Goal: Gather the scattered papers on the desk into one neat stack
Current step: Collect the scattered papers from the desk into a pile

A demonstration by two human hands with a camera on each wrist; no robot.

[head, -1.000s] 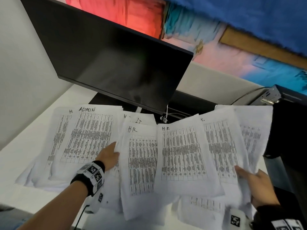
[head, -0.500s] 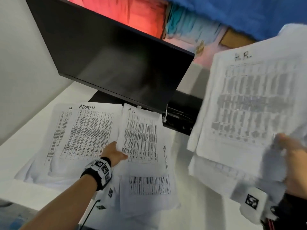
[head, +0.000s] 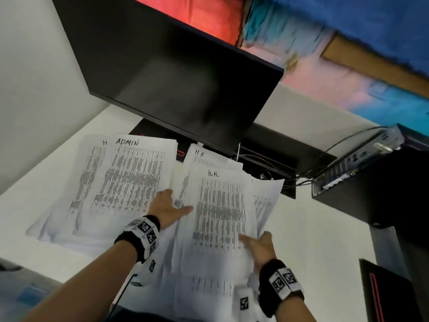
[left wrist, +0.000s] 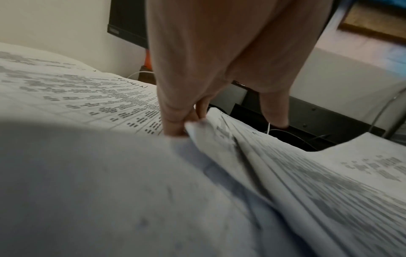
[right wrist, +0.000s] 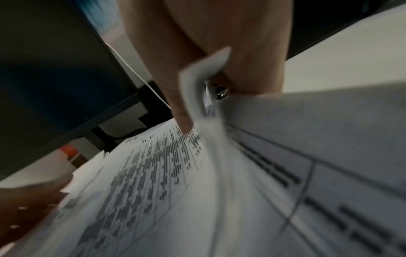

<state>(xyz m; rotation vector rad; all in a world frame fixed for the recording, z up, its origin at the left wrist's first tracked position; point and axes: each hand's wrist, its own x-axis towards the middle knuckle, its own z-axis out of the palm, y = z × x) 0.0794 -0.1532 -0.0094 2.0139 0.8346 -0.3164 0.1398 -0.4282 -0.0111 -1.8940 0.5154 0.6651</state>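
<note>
Printed sheets cover the white desk (head: 320, 233). At the left lies a spread of papers (head: 130, 177) headed "H" and "ADMIN". In the middle sits a bundle topped by an "H.R." sheet (head: 220, 205), overlapping more sheets beneath it. My left hand (head: 173, 206) grips that bundle's left edge, its fingers (left wrist: 173, 125) tucked under the paper and the thumb on top. My right hand (head: 255, 240) pinches the bundle's lower right corner, with the thumb (right wrist: 182, 120) pressed on the printed face and the sheets curling over the palm.
A dark monitor (head: 174, 84) hangs over the back of the papers, with cables (head: 267, 163) under it. A small computer box (head: 362, 159) stands on a black unit at the right. A black laptop (head: 390, 296) lies at the lower right.
My right hand lifted the right-hand sheets up off the desk, then brought them down onto the middle pile. The left hand stayed at the middle pile's left edge.
</note>
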